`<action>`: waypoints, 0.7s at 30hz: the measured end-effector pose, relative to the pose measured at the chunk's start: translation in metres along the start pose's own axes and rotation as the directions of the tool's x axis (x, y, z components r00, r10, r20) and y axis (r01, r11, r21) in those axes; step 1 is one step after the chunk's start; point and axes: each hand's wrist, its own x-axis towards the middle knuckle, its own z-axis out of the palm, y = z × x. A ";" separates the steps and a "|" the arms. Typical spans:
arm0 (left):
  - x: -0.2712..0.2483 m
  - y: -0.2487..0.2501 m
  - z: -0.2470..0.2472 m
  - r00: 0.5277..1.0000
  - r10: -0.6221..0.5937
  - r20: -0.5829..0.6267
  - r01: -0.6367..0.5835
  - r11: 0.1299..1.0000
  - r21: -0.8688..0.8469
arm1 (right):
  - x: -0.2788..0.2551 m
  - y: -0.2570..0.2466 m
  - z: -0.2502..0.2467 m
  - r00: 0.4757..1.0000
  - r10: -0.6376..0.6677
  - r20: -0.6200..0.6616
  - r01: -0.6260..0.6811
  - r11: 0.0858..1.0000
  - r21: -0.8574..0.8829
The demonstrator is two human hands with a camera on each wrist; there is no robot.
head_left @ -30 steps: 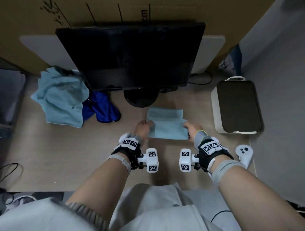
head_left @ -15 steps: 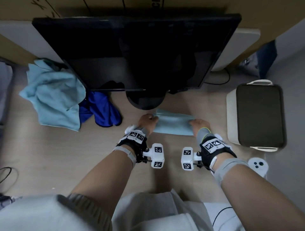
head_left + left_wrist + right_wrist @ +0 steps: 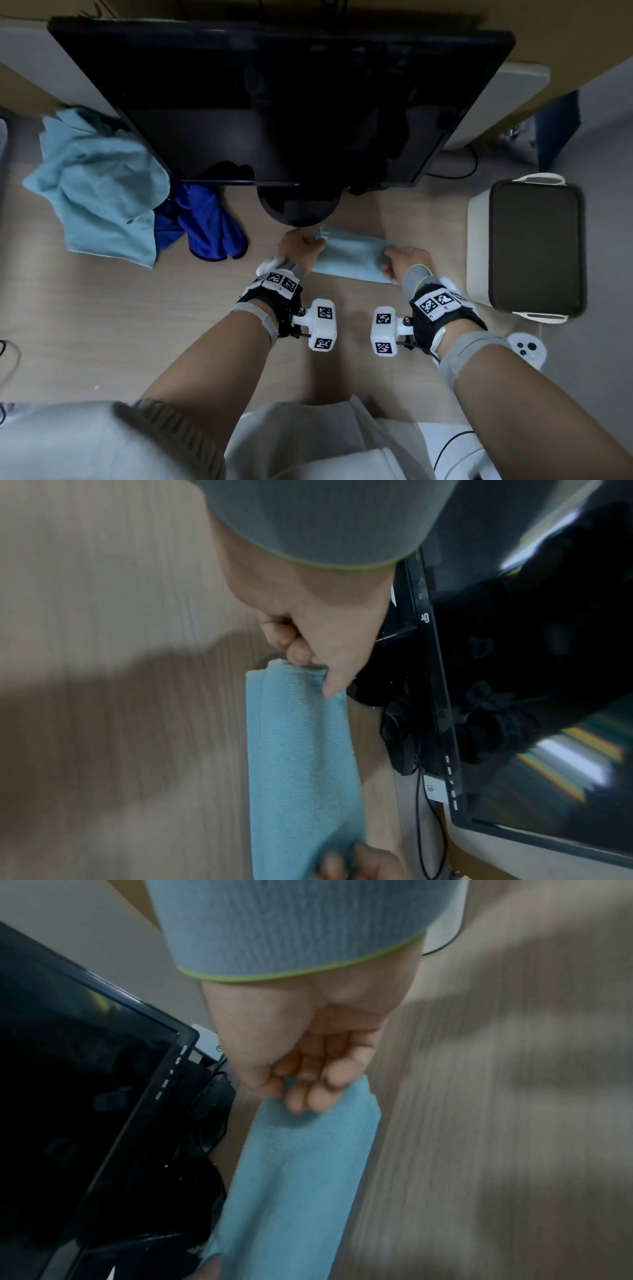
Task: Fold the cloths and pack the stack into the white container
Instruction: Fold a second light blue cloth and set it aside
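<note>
A light blue cloth [image 3: 349, 255], folded into a narrow strip, lies on the wooden desk just in front of the monitor's base. My left hand [image 3: 301, 244] pinches its left end, thumb on top [image 3: 318, 669]. My right hand [image 3: 399, 262] grips its right end with curled fingers [image 3: 308, 1093]. The strip [image 3: 301, 764] [image 3: 298, 1172] stretches between both hands. The white container [image 3: 478, 240] with a dark inside stands at the right of the desk, about a hand's width from my right hand.
A crumpled light blue cloth [image 3: 99, 192] and a dark blue cloth [image 3: 202, 222] lie at the left. A black monitor [image 3: 284, 99] on a round base [image 3: 298, 210] stands right behind the strip. A white controller [image 3: 525, 349] lies by my right forearm.
The cloth has gone from a wider folded rectangle to a narrow strip. Both hands moved away from me with it, toward the monitor's base, still holding its two ends.
</note>
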 end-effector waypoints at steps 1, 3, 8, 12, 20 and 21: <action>-0.001 0.000 0.001 1.000 -0.015 0.004 0.016 0.997 -0.072 | 0.000 0.000 0.003 0.999 0.009 0.038 -0.012 0.997 0.077; -0.004 0.002 0.003 0.997 -0.055 0.059 0.071 0.943 -0.324 | -0.002 -0.001 0.007 0.997 0.021 0.069 -0.032 0.987 0.156; -0.015 0.003 0.006 0.974 -0.018 0.226 0.139 0.837 -0.530 | -0.006 -0.001 0.005 0.988 -0.030 0.150 0.009 0.991 0.136; -0.023 -0.003 0.005 0.952 0.029 0.304 0.151 0.819 -0.554 | -0.021 0.007 -0.003 0.982 -0.146 0.119 0.127 0.980 0.156; -0.064 0.003 -0.015 0.967 0.075 0.241 0.080 0.814 -0.575 | -0.056 0.017 -0.010 0.975 -0.222 0.011 0.215 0.954 0.207; -0.074 -0.003 -0.016 0.976 0.070 0.207 0.071 0.794 -0.604 | -0.064 0.021 -0.008 0.973 -0.232 0.022 0.223 0.954 0.201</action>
